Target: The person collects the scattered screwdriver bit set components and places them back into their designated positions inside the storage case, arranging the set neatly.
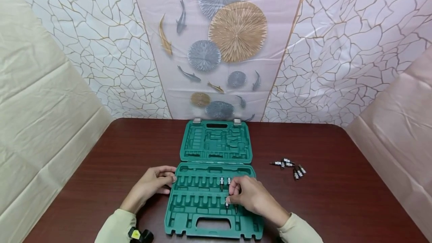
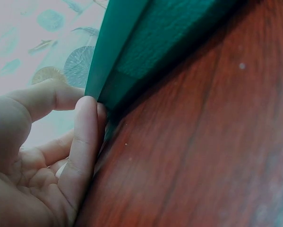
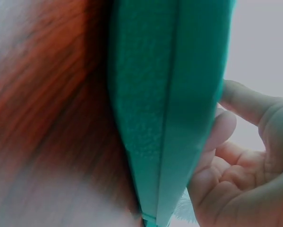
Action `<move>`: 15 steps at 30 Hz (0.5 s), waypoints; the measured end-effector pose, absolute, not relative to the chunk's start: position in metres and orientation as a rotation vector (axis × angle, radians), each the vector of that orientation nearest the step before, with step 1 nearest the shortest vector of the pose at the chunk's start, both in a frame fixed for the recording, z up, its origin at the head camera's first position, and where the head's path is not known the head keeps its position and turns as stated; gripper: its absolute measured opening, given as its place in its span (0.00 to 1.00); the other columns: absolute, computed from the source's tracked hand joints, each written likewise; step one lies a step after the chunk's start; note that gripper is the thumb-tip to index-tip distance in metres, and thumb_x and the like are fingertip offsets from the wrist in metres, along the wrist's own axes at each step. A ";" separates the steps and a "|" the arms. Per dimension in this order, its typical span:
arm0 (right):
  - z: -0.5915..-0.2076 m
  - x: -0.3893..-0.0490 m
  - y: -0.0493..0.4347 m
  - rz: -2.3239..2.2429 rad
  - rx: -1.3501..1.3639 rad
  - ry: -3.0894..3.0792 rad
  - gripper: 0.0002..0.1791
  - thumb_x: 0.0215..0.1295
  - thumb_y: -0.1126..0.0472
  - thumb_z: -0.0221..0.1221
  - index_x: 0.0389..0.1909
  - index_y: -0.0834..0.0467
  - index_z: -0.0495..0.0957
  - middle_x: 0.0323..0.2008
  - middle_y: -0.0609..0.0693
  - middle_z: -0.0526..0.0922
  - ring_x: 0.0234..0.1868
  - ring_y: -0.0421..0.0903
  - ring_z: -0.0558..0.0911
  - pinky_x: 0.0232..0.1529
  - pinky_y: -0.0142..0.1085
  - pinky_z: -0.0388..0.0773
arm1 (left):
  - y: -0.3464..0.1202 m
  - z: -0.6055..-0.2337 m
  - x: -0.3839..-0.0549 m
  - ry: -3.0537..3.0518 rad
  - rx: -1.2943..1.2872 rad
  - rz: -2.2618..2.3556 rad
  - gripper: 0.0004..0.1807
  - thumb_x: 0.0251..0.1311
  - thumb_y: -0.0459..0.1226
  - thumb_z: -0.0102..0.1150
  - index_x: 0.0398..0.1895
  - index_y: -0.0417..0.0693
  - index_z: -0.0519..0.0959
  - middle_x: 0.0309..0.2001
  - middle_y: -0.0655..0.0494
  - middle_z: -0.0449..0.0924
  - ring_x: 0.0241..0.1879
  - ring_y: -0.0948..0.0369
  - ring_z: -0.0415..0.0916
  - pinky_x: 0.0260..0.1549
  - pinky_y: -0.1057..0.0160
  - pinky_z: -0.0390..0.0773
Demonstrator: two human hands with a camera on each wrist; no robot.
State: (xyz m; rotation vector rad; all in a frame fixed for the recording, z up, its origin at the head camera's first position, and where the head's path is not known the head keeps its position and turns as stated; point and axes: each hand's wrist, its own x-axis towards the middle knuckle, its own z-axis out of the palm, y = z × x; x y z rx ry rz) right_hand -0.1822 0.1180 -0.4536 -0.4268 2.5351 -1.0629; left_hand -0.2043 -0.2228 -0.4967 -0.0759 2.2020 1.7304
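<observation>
An open green tool case (image 1: 197,211) lies on the table with its lid folded back. My left hand (image 1: 153,183) holds the case's left edge, its thumb on the rim; the left wrist view shows the thumb (image 2: 86,130) against the side wall. Over the right part of the tray, my right hand (image 1: 251,194) has curled fingers, its thumb tip at the silver end of a bit socket (image 1: 227,206) in the lower row. Another bit socket (image 1: 236,208) sits beside it, partly under the hand. An upper-row bit socket (image 1: 221,183) stands left of a partly covered one (image 1: 229,180).
Several loose bit sockets (image 1: 285,163) lie in a small group on the table to the right of the case. The lid (image 1: 216,141) reaches toward the table's back edge, near a patterned backdrop (image 1: 236,33). Cloth panels hang at both sides.
</observation>
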 end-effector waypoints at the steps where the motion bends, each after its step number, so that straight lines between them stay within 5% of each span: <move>1: -0.453 -0.182 0.118 -1.060 -0.423 2.533 0.12 0.62 0.60 0.75 0.29 0.52 0.79 0.22 0.45 0.77 0.23 0.42 0.72 0.26 0.36 0.68 | -0.222 -0.497 -0.204 2.203 -0.077 1.731 0.26 0.73 0.36 0.61 0.70 0.33 0.74 0.51 0.46 0.84 0.42 0.58 0.83 0.35 0.59 0.87; 15: -0.456 -0.185 0.125 -1.152 -0.485 2.464 0.10 0.72 0.61 0.66 0.31 0.55 0.76 0.20 0.45 0.72 0.17 0.41 0.70 0.22 0.36 0.71 | -0.222 -0.496 -0.206 2.214 -0.084 1.709 0.26 0.73 0.38 0.62 0.70 0.36 0.75 0.51 0.46 0.83 0.43 0.57 0.83 0.36 0.59 0.88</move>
